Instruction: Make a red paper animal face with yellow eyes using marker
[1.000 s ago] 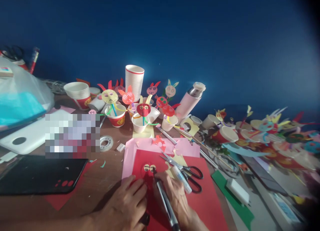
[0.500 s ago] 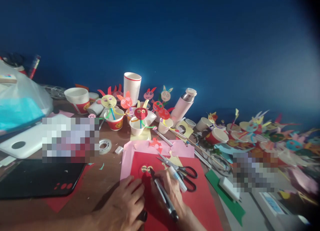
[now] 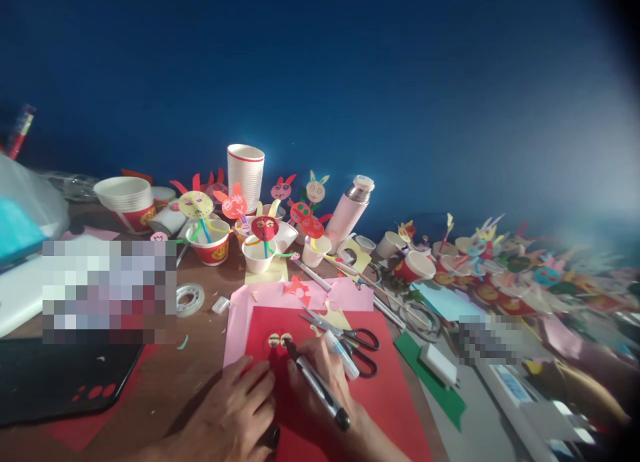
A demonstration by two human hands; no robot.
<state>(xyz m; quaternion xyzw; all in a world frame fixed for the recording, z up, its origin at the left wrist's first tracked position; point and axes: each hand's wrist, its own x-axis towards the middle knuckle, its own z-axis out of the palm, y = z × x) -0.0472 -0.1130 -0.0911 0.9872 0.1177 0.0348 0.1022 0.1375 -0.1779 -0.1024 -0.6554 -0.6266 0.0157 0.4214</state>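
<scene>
My right hand (image 3: 327, 375) is closed around a black-and-silver marker (image 3: 320, 389), its dark tip at the right one of two small pale paper eyes (image 3: 287, 341) with black marks. The eyes lie on a red paper sheet (image 3: 390, 409). Fingers apart and slightly bent, my left hand (image 3: 245, 402) rests at the sheet's left edge. A small black object (image 3: 271, 437) shows by its thumb; whether it is held is unclear. Beside my right hand are a clear tube with a blue label (image 3: 343, 355) and black-handled scissors (image 3: 367, 339).
Pink paper (image 3: 240, 315) lies under the red sheet. Behind stand paper cups with paper-faced figures (image 3: 260, 252), a cup stack (image 3: 245, 179) and a pink flask (image 3: 350, 212). A tape roll (image 3: 190, 301) is left; green paper (image 3: 440, 382) and a white charger (image 3: 439, 364) are right.
The whole view has shifted, so most things appear further left. My right hand still holds the marker at the right paper eye, and my left hand stays on the sheet's edge.
</scene>
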